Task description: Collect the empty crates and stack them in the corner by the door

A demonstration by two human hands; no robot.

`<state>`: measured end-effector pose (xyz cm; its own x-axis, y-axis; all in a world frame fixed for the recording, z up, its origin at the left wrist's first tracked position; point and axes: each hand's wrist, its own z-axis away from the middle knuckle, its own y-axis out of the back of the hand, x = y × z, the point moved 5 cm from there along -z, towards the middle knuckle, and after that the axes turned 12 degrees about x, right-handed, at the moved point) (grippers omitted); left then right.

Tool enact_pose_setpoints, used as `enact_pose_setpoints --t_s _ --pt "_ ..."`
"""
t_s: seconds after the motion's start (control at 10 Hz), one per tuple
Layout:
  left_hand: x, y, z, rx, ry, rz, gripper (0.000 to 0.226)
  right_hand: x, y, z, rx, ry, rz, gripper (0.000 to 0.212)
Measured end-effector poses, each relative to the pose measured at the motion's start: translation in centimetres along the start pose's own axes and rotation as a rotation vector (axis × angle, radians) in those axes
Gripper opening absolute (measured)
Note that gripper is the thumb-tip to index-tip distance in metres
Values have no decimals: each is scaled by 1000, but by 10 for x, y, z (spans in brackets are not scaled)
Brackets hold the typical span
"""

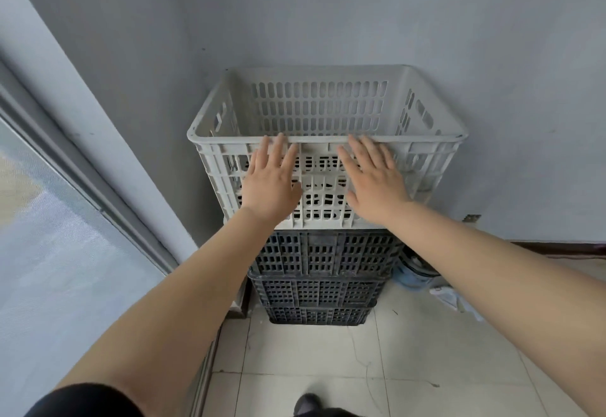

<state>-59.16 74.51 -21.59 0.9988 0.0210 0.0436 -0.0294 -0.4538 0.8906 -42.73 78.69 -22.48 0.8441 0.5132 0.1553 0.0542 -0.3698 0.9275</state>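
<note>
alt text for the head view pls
Two flat hands, left hand and right hand, press the near wall of a white crate atop stacked black crates, in a grey-walled corner beside a door frame.

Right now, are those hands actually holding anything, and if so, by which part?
Nothing is gripped. Both the left hand and the right hand lie flat, fingers straight, against the near wall of the white crate, fingertips just under its rim.
</note>
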Motion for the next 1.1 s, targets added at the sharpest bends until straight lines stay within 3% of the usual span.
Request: enact_pose_setpoints --t_s 0.3,0.5,0.8,1.1 --pt "8 -37 39 -268 92 -79 71 14 -33 35 -254 5 -21 81" --pt "9 -63 39 -344 132 -82 72 18 -53 36 -307 -48 -29 82" --pt "6 -48 43 -294 157 -81 69 13 -43 38 -354 -74 -124 77" --pt "7 49 31 -120 166 -166 56 19 44 25 -231 -19 -47 46"
